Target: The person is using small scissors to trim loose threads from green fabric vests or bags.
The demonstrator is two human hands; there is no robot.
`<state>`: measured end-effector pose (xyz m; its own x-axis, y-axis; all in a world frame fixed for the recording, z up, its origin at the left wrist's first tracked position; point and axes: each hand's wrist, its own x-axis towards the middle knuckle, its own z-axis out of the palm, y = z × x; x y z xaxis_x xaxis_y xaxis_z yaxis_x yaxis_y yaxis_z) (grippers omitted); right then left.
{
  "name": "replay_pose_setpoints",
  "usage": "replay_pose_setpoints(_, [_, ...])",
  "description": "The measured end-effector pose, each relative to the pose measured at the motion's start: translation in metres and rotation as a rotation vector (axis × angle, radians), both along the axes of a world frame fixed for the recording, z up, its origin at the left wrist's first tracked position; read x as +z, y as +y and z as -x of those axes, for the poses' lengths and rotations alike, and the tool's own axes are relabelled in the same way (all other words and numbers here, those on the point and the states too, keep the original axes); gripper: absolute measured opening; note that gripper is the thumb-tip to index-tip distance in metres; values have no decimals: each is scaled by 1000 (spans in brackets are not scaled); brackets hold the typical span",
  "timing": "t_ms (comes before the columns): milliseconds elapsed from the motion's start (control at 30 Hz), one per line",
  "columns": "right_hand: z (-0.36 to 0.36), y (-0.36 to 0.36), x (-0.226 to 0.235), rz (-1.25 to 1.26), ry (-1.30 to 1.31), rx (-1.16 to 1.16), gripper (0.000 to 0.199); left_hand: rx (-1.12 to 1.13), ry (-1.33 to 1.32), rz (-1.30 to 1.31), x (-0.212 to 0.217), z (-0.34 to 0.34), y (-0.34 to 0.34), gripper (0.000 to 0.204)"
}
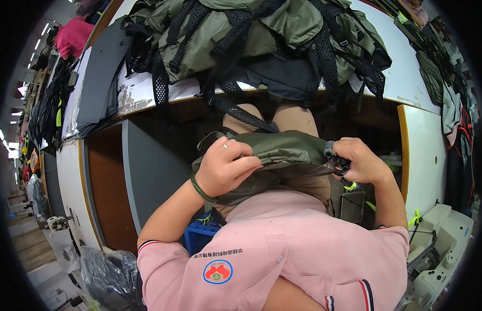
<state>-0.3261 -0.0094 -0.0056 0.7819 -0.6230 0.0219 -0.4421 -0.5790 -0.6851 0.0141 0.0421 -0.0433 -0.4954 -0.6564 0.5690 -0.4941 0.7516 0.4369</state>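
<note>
Across my lap lies an olive-green fabric bag piece (290, 145), its gathered edge stretched between my two hands. Thumb and fingers of my left hand (225, 163) are closed on the left part of that edge; a green bangle circles the wrist. At the bag piece's right end, my right hand (361, 159) is closed around a dark, glossy looped piece (336, 157) whose kind I cannot make out. A thin loop of strap sticks out beside my left hand. The underside of the bag piece is hidden.
Ahead, a white worktable (142, 94) carries a heap of olive backpacks (241, 36) with black mesh straps hanging over its edge. Dark flat panels (102, 72) lie at its left. A sewing machine (442, 249) stands low right; a blue crate (199, 236) is beside my lap.
</note>
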Motion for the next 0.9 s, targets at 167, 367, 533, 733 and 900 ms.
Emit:
replay_pose_setpoints(167, [4,-1,6,-24,45,0,28,-24,68,106,12,4,-2,29])
replay_pose_setpoints(367, [-11,-8,30,-4,-43,-97,40,-55,85,203,21,8,2,28])
replay_pose_setpoints(533, [-54,-5,40,-308,-300,-75,43,-95,59,174,24,16,0,27])
replay_pose_setpoints(733, [-81,-13,32,-380,-177,36,35,-142,114,164,30,23,-5,25])
replay_pose_setpoints(900, [-82,-12,27,-388,-181,86,28,-134,177,-29,31,22,-7,26])
